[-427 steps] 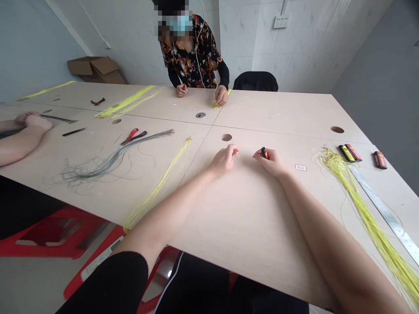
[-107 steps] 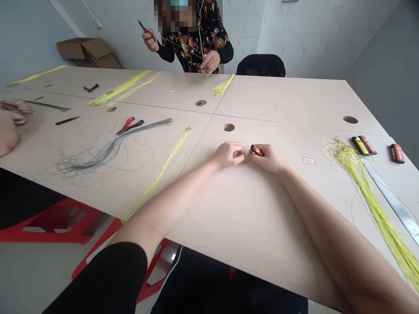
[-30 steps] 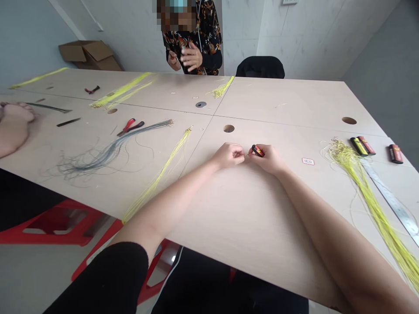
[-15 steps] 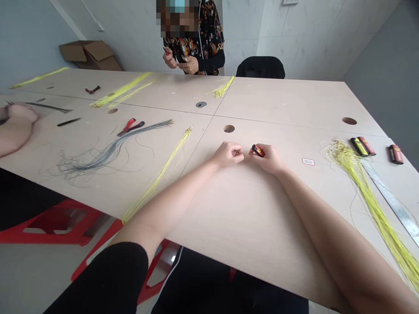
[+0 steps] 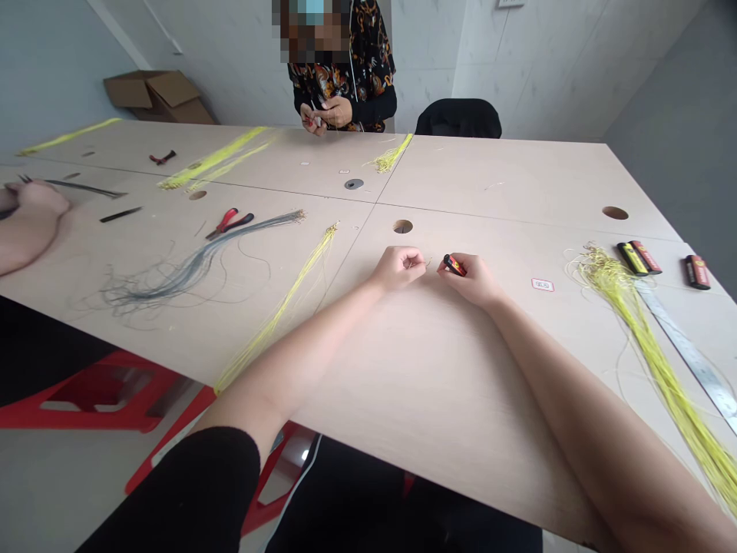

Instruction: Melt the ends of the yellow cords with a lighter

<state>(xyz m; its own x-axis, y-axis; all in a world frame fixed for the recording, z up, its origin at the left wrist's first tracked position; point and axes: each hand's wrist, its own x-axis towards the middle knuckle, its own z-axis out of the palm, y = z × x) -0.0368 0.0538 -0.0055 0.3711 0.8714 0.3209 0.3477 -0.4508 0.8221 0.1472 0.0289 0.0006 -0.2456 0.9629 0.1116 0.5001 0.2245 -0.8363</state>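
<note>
Two things are held nearer than the table hole [image 5: 402, 226]: a thin strand [image 5: 428, 262], pinched by the left hand [image 5: 398, 266], and a black-and-red piece [image 5: 454, 265], clasped by the right hand [image 5: 475, 278], slightly apart. Left of the hole, pliers [image 5: 229, 222] are laid beside grey strands [image 5: 199, 267].

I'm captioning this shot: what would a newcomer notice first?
Bright yellow strands sweep down the right side of the table. Near the middle, the left hand pinches something thin, the right hand a black-and-red item. Left of them, grey strands fan out beside pliers.
</note>
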